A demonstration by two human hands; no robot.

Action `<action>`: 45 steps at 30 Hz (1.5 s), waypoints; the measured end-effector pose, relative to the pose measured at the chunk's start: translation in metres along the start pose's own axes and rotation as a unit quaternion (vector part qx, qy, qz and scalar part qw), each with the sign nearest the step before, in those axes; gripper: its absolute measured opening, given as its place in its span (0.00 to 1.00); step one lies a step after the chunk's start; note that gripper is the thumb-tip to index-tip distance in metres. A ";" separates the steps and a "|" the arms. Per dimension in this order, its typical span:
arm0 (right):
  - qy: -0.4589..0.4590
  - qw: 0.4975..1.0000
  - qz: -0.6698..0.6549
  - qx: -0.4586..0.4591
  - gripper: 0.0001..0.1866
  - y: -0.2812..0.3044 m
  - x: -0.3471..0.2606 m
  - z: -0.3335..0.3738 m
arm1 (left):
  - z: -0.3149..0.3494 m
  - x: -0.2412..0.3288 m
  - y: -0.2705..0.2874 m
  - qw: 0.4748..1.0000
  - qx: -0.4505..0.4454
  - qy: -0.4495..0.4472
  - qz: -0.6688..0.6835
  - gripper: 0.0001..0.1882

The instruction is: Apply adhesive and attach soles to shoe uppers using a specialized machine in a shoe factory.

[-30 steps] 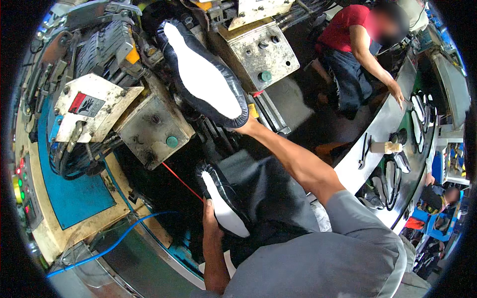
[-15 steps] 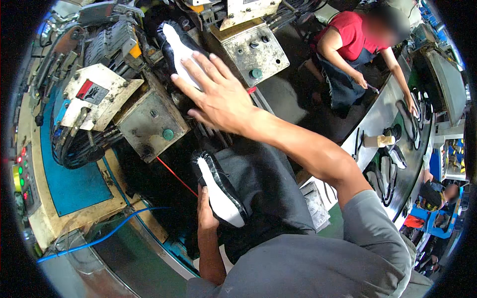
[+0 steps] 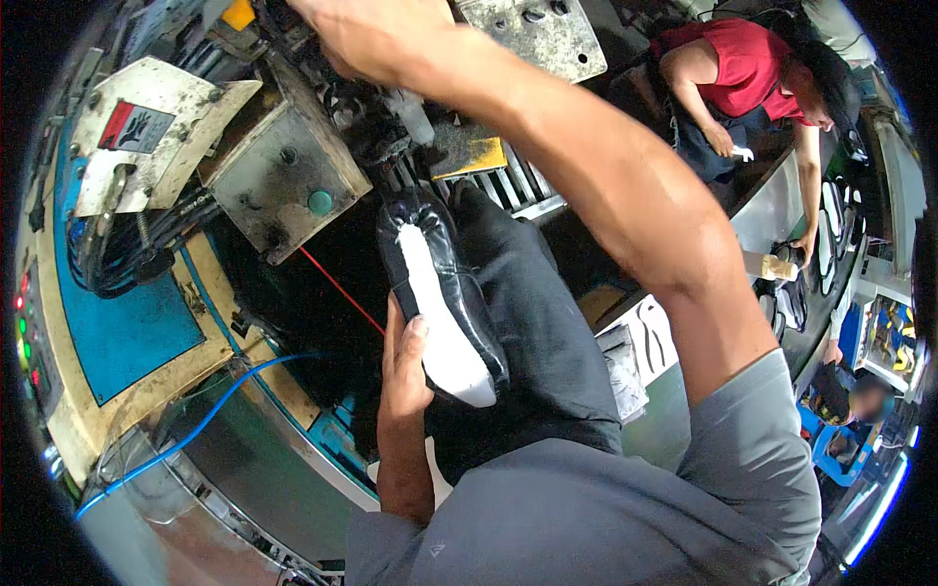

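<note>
My left hand (image 3: 404,363) grips a black shoe upper (image 3: 469,293) on a last or form, bottom side turned up, over my lap. A white insole (image 3: 438,327) runs along that bottom, and the black edge is gathered in pleats at the far end. My thumb lies along the side near the white insole. My right hand (image 3: 376,37) reaches up to the machine at the top edge. Its fingers are cut off by the picture's rim and blurred, so whatever they touch is hidden.
Left stands a metal control box (image 3: 283,190) with a green button; another box (image 3: 547,34) is at the top. A blue hose (image 3: 210,422) curves at lower left. At right, a person in red (image 3: 733,68) reaches over a bench (image 3: 767,205) holding shoe parts.
My right hand has moved up and away from a second shoe upper at the machine, which is now out of view. The shoe in my left hand has been raised and sits nearer the machine.
</note>
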State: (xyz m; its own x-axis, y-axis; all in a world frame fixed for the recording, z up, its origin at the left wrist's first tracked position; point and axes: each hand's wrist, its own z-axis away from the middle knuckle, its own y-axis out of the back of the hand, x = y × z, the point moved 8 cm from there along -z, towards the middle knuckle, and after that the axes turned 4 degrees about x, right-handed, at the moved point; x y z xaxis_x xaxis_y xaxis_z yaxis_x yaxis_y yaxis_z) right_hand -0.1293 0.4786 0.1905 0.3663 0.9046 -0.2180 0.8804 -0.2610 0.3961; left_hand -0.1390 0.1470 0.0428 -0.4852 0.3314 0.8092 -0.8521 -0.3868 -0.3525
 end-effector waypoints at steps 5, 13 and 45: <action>-0.030 0.999 -0.008 -0.035 0.25 -0.080 0.033 -0.007 | -0.022 -0.019 0.008 0.995 0.001 0.075 0.071 0.45; -0.051 0.996 -0.001 -0.079 0.26 -0.082 0.026 -0.020 | -0.040 0.002 -0.008 1.000 0.002 0.022 0.017 0.37; -0.699 0.587 -0.311 -0.265 0.28 0.194 -0.099 0.318 | 0.204 -0.051 0.371 0.888 0.419 -0.061 -0.181 0.48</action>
State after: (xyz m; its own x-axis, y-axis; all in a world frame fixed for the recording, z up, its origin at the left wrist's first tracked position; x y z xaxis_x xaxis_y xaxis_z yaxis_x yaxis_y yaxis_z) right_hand 0.1011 0.2317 0.0050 0.2390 -0.4879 -0.8396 0.8935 0.4491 -0.0066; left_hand -0.3902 -0.1894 -0.0337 -0.1416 0.4888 0.8608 -0.4789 -0.7949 0.3726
